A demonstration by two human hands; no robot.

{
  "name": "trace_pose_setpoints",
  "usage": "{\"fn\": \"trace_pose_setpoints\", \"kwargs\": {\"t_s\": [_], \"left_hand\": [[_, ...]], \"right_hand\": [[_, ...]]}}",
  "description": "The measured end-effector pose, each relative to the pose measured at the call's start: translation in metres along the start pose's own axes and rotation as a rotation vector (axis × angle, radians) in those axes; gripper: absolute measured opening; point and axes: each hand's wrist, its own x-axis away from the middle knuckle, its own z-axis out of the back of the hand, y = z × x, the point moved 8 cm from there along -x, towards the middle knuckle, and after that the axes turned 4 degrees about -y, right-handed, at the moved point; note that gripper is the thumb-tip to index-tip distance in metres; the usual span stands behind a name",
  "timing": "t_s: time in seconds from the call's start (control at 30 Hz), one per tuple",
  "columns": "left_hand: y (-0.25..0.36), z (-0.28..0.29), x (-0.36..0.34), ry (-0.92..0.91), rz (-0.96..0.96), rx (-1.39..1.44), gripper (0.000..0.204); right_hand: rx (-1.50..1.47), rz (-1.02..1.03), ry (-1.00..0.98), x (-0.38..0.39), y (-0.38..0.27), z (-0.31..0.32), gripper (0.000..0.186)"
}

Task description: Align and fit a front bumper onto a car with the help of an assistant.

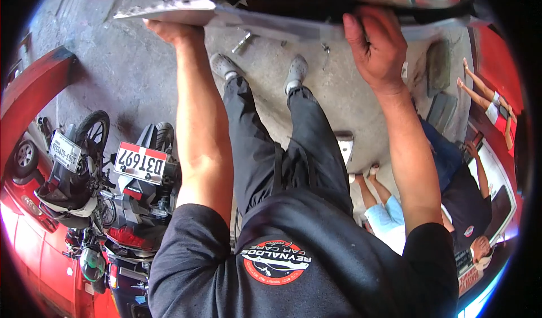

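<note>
A long, curved car body panel (271,23), dark above with a pale grey lower edge, spans the top of the view and looks like a bumper. My left hand (176,32) grips its underside near the left end, where a shiny silvery piece (169,9) juts out; most of those fingers are hidden behind the panel. Farther right, my right hand (379,53) is closed over the lower edge, fingers curled and thumb on the left side. Both arms reach forward, fairly straight.
On the concrete floor lie a small metal tool (241,42) and another thin tool (326,55), near my grey clogs (226,67). Motorcycles (138,182) and a red car (25,205) stand at left. At right are people, including one in a dark shirt (468,199), and a white vehicle (499,185).
</note>
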Motion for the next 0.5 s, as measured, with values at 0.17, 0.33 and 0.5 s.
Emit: {"fn": "trace_pose_setpoints", "kwargs": {"t_s": [0.17, 0.33, 0.5], "left_hand": [[-0.012, 0.022, 0.007, -0.005, 0.049, 0.036, 0.068], [-0.011, 0.013, 0.016, 0.061, -0.010, -0.325, 0.068], [-0.066, 0.072, 0.004, 0.059, 0.073, 0.141, 0.052]], "right_hand": [[-0.071, -0.340, 0.333, 0.083, 0.046, 0.035, 0.036], [-0.930, -1.464, 0.660, 0.289, 0.235, -0.071, 0.060], [-1.460, -1.855, 0.555, 0.360, 0.294, -0.315, 0.068]]}}
